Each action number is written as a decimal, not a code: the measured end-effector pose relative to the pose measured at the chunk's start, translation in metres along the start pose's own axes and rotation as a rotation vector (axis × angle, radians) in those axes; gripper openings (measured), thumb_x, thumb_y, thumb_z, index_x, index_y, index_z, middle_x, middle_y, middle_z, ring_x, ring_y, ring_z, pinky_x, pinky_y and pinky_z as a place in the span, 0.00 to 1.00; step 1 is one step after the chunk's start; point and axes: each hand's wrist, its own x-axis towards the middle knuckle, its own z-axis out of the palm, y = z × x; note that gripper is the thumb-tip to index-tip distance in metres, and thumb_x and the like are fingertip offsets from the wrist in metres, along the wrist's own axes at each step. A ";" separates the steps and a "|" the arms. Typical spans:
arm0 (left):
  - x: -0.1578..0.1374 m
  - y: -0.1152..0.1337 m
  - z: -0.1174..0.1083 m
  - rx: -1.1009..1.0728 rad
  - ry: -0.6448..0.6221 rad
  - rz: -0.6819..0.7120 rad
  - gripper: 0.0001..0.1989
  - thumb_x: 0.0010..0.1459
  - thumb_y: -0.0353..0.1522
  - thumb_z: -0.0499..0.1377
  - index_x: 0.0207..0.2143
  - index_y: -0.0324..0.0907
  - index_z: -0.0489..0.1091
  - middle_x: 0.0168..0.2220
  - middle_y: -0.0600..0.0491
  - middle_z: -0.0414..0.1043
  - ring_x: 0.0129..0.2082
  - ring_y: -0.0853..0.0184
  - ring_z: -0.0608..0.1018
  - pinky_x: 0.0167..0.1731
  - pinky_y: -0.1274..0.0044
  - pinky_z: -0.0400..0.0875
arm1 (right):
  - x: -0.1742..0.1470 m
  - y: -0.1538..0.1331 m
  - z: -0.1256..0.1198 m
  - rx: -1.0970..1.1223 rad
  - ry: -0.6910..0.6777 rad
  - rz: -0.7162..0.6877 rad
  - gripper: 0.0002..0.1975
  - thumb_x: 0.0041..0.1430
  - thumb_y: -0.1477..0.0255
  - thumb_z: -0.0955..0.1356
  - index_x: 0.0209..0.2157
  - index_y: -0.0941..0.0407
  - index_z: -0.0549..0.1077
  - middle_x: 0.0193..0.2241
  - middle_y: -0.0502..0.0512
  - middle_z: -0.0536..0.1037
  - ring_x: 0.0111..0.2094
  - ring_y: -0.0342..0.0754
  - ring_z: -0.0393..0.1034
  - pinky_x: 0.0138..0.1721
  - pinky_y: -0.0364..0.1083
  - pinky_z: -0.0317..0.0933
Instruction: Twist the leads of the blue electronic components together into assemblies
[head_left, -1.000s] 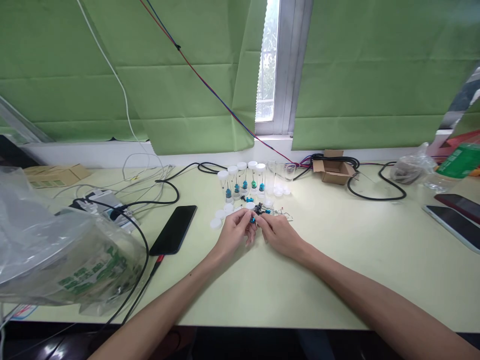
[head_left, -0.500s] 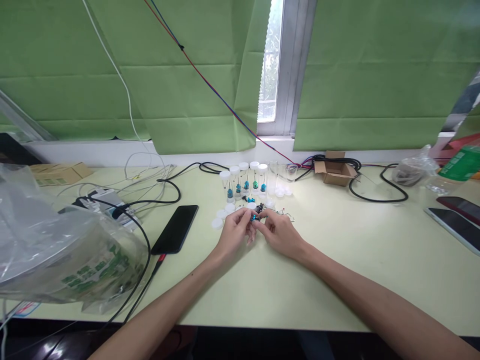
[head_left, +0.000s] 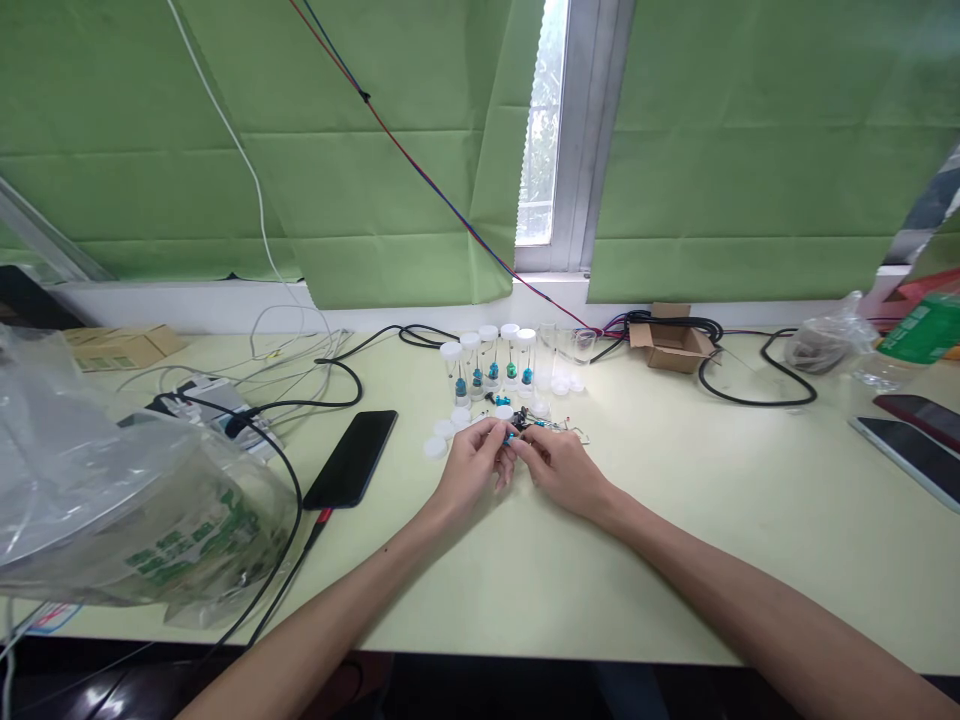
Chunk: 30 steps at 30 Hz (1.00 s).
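My left hand (head_left: 476,460) is closed on a small blue part (head_left: 510,438), pinched between thumb and fingers and largely hidden by them. Beside it, my right hand (head_left: 559,462) has its thumb and fingertips drawn together close to that part; whatever lies between them is too small to make out. Just beyond the hands are white caps (head_left: 436,447), another blue piece (head_left: 502,401) and a cluster of small dark and metal bits (head_left: 519,420). Several clear tubes with white lids (head_left: 526,360) stand upright behind, with blue or green pieces inside.
A black phone (head_left: 351,460) lies left of my hands, near a large plastic bag (head_left: 150,500) and tangled cables. An open cardboard box (head_left: 673,345) stands at the back right. Further right are a bottle (head_left: 915,340) and two more phones (head_left: 911,455). Empty-looking clear tubes (head_left: 546,350) stand beside the lidded ones.
My right fingertips have drawn slightly away from the blue part, and less of that part shows now. My left hand stays nearly in place.
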 end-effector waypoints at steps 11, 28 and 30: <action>-0.001 0.002 0.001 -0.008 0.002 -0.010 0.15 0.63 0.43 0.54 0.33 0.40 0.68 0.20 0.57 0.63 0.16 0.73 0.67 0.16 0.80 0.62 | 0.001 0.001 0.000 -0.004 -0.015 -0.015 0.18 0.67 0.67 0.60 0.22 0.53 0.55 0.16 0.44 0.59 0.18 0.42 0.52 0.24 0.43 0.50; 0.000 0.002 0.000 0.022 -0.004 -0.005 0.15 0.64 0.43 0.53 0.33 0.41 0.68 0.20 0.58 0.63 0.16 0.73 0.67 0.17 0.80 0.62 | 0.000 0.002 0.000 0.003 -0.013 -0.014 0.19 0.67 0.67 0.60 0.22 0.54 0.55 0.16 0.44 0.57 0.18 0.41 0.50 0.24 0.43 0.48; 0.000 0.002 0.000 0.027 0.004 -0.011 0.15 0.63 0.43 0.54 0.32 0.41 0.67 0.20 0.58 0.63 0.15 0.73 0.67 0.16 0.80 0.61 | -0.001 0.001 0.000 0.003 -0.013 -0.011 0.19 0.67 0.66 0.60 0.22 0.54 0.54 0.15 0.43 0.57 0.18 0.41 0.50 0.24 0.43 0.48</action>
